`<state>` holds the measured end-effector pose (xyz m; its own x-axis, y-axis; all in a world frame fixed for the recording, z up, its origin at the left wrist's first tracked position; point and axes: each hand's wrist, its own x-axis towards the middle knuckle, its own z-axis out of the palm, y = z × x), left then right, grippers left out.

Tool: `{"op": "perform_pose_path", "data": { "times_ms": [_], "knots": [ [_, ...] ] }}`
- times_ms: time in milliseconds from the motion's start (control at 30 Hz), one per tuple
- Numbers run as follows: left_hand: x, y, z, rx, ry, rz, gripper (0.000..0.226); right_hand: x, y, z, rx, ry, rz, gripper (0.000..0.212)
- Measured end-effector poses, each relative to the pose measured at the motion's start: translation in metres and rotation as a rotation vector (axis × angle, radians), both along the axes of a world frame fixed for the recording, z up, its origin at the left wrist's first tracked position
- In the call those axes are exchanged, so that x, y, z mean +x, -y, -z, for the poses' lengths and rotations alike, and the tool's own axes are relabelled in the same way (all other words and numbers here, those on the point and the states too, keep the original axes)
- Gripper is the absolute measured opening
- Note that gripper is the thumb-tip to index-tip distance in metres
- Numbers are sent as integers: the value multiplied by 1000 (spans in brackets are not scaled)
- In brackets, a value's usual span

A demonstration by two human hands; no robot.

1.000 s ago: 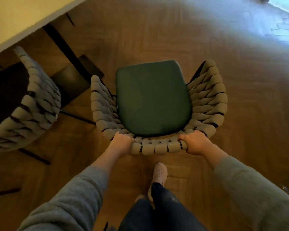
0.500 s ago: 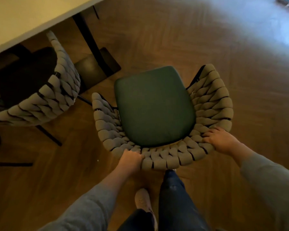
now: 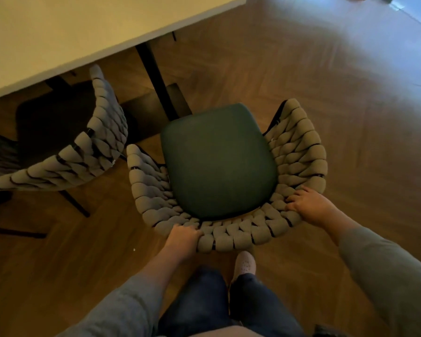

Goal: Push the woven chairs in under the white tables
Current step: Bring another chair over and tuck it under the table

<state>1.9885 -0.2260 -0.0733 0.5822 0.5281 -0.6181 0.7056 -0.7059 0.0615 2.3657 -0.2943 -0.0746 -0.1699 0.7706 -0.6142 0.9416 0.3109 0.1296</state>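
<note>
A woven grey chair (image 3: 299, 152) with a dark green seat cushion (image 3: 216, 161) stands on the floor in front of me, its seat facing the white table (image 3: 83, 32) at the upper left. My left hand (image 3: 180, 239) grips the woven back rim at its lower left. My right hand (image 3: 309, 205) grips the same rim on the right. The cushion's front edge reaches the table's black leg (image 3: 153, 76) and stays outside the tabletop. A second woven chair (image 3: 88, 152) sits to the left, its dark seat partly under the table.
The black table leg ends in a flat dark foot plate (image 3: 151, 105) just ahead of the chair. Wooden herringbone floor (image 3: 350, 93) spreads open to the right. My legs and one pale shoe (image 3: 244, 263) are right behind the chair.
The chair has moved toward the table, and the table fills more of the view. My right hand slid from the back rim round to the right side.
</note>
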Motion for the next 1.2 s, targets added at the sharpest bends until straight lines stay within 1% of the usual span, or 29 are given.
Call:
{"op": "perform_pose_path", "data": {
  "times_ms": [100,267,400,500,800,933,1200],
  "knots": [
    [5,-25,-2,-41,-5,-55,40,7,-41,-1,2,-5,-42,41],
    [10,-75,-4,-40,-18,-119,41,9,-115,-7,14,-3,-76,40],
    [13,-121,-7,-22,-59,-117,40,7,-171,-9,30,-6,-65,39],
    [20,-148,-10,-32,-29,-126,35,13,-208,-11,22,-14,-35,39],
    [32,-206,-14,-62,-8,-90,28,25,-263,-12,-11,-9,-44,39],
    [39,-225,-14,-61,9,-98,32,31,-286,-12,-33,6,-52,39],
    [59,-251,-14,-57,17,-107,31,51,-319,-10,-39,35,-82,40]
  ]
}}
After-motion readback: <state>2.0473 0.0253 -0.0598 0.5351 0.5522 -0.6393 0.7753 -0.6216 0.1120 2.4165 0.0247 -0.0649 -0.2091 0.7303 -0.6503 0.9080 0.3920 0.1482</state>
